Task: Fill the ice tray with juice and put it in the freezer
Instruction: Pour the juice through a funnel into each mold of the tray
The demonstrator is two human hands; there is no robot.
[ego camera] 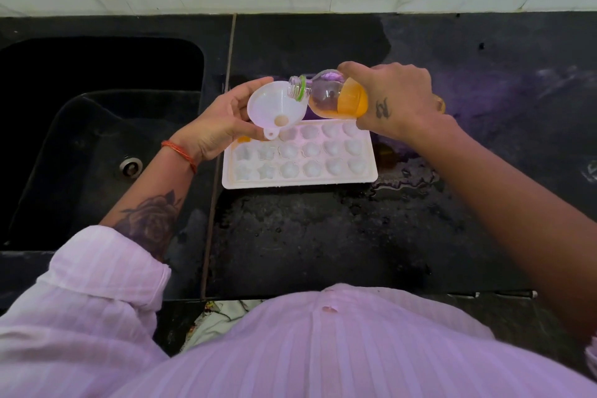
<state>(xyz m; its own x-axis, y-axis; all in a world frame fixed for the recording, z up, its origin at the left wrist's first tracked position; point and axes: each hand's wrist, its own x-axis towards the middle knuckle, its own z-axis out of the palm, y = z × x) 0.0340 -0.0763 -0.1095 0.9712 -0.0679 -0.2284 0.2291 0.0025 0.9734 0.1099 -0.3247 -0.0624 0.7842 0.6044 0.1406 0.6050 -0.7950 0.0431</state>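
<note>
1. Fingers of the left hand (223, 126) curl closed round a white funnel (274, 107), thumb on the far rim; the right hand (395, 97) wraps a tipped juice bottle (336, 97), cap off, mouth over the funnel bowl.
2. Ice tray (300, 155) lies flat on the black counter (323, 236) beside the sink (97, 123); the funnel spout hangs over its far left corner. One cell there looks orange; the rest look pale.
3. Juice sits at the bottle's lower side, not yet at the neck. Risk: tipping too steeply, a surge overtops the funnel.
4. Spout drifting off a cell would flood the tray rim.
5. Counter right of the tray already shows wet patches; a slick tray could slide.
</note>
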